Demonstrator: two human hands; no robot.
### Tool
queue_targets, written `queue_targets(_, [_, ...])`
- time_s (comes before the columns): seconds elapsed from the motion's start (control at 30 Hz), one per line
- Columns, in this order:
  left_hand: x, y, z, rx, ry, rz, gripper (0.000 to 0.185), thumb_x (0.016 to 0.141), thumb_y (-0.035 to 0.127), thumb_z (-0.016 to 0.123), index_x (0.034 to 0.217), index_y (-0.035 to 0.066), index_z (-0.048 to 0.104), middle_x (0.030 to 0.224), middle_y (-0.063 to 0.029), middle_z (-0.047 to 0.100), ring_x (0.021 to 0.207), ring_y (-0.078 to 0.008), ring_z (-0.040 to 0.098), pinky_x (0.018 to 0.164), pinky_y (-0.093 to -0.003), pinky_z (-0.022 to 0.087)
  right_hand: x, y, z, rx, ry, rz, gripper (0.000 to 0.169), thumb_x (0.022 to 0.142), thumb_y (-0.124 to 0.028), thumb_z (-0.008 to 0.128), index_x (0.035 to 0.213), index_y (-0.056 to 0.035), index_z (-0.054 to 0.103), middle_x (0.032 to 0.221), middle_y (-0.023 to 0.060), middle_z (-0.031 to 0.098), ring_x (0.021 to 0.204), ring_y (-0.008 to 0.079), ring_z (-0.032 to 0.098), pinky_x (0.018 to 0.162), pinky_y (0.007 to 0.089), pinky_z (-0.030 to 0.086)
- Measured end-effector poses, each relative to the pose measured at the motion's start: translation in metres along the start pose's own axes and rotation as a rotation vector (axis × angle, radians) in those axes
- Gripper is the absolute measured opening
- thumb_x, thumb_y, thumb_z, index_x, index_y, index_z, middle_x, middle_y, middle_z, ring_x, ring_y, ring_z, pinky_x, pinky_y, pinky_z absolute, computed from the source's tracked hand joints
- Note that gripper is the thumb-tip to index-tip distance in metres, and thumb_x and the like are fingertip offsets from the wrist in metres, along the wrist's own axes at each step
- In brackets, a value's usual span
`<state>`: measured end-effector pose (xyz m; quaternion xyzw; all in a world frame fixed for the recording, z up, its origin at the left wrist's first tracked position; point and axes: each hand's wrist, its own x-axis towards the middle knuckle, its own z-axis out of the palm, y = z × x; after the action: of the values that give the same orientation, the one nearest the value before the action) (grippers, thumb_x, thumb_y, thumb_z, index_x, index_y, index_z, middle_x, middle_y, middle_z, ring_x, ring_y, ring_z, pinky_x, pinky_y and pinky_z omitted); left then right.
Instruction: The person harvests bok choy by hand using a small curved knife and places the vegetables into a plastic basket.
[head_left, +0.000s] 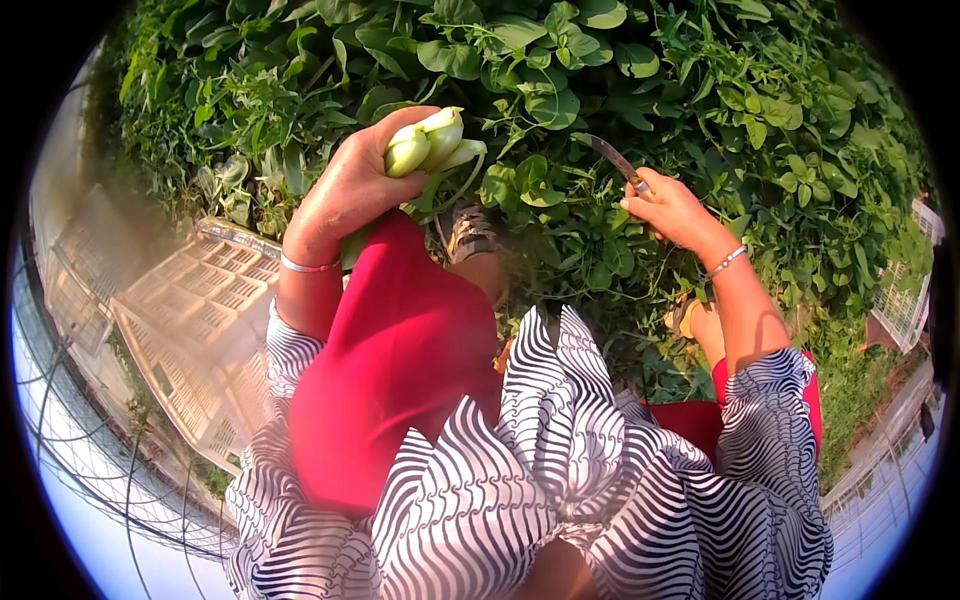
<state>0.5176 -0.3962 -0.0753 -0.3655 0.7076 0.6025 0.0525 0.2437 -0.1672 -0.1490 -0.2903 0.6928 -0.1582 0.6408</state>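
Observation:
My left hand (375, 169) is closed around a bunch of pale green leafy-vegetable stalks (427, 146), their cut ends facing up and away from the palm. A thin stem trails down from the bunch. In my right hand (671, 206) is a curved harvesting knife (619, 161), gripped near the base of its dark, worn blade. The blade tip points up and left, just over the dense green leaves (555, 105). A gap of foliage lies between the two hands. The leafy ends of the held stalks are mostly hidden behind my hand and knee.
A pale slatted plastic crate (202, 300) stands at my left, partly blurred. Another white crate (904, 292) is at the far right. My red-clad knee (405, 322) is raised between my arms. Sandalled feet (472, 236) rest among the plants. Wire netting (97, 450) curves along the left rim.

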Motion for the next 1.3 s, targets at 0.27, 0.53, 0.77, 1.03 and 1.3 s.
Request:
queue_targets(0.27, [0.012, -0.050, 0.058, 0.297, -0.343, -0.053, 0.051, 0.070, 0.003, 0.062, 0.120, 0.010, 0.053, 0.090, -0.0167, 0.065, 0.084, -0.0312, 0.063, 0.071, -0.0363, 0.048, 0.040, 0.036, 0.065, -0.672, -0.203, -0.023, 0.033, 0.082, -0.025, 0.058, 0.104, -0.0013, 0.054, 0.093, 0.0206, 0.063, 0.091, 0.0363, 0.060, 0.081, 0.0433, 0.046])
queue_targets(0.53, [0.029, -0.065, 0.065, 0.737, -0.388, -0.226, 0.076, 0.067, 0.007, 0.063, 0.137, 0.013, 0.033, 0.091, -0.0210, 0.063, 0.087, -0.0352, 0.062, 0.075, -0.0403, 0.049, 0.068, -0.015, 0.072, -0.302, 0.030, -0.084, 0.031, 0.082, -0.025, 0.056, 0.098, 0.0008, 0.055, 0.091, 0.0230, 0.061, 0.089, 0.0393, 0.058, 0.076, 0.0435, 0.045])
queue_targets(0.77, [0.022, -0.102, 0.052, 0.852, -0.133, -0.409, 0.078, 0.071, 0.008, 0.056, 0.142, 0.012, 0.021, 0.100, -0.0221, 0.062, 0.097, -0.0380, 0.059, 0.084, -0.0443, 0.046, 0.124, -0.036, 0.117, -0.172, -0.132, 0.247, 0.026, 0.085, -0.023, 0.050, 0.092, 0.0016, 0.056, 0.072, 0.0167, 0.060, 0.055, 0.0280, 0.059, 0.051, 0.0396, 0.047])
queue_targets(1.03, [0.017, -0.105, 0.055, 0.869, -0.060, -0.353, 0.054, 0.073, 0.004, 0.051, 0.126, 0.003, 0.041, 0.097, -0.0242, 0.062, 0.095, -0.0384, 0.060, 0.082, -0.0431, 0.047, 0.133, -0.020, 0.130, -0.060, -0.108, 0.211, 0.020, 0.084, -0.023, 0.053, 0.093, -0.0052, 0.050, 0.059, 0.0080, 0.050, 0.042, 0.0175, 0.047, 0.036, 0.0337, 0.038])
queue_targets(1.3, [0.013, -0.111, 0.052, 0.768, 0.006, -0.301, 0.051, 0.073, 0.005, 0.051, 0.123, 0.003, 0.043, 0.097, -0.0252, 0.062, 0.095, -0.0388, 0.060, 0.081, -0.0434, 0.046, 0.138, -0.013, 0.138, 0.116, -0.059, 0.202, 0.028, 0.083, -0.027, 0.053, 0.095, -0.0021, 0.054, 0.066, 0.0133, 0.055, 0.047, 0.0231, 0.051, 0.043, 0.0370, 0.041])
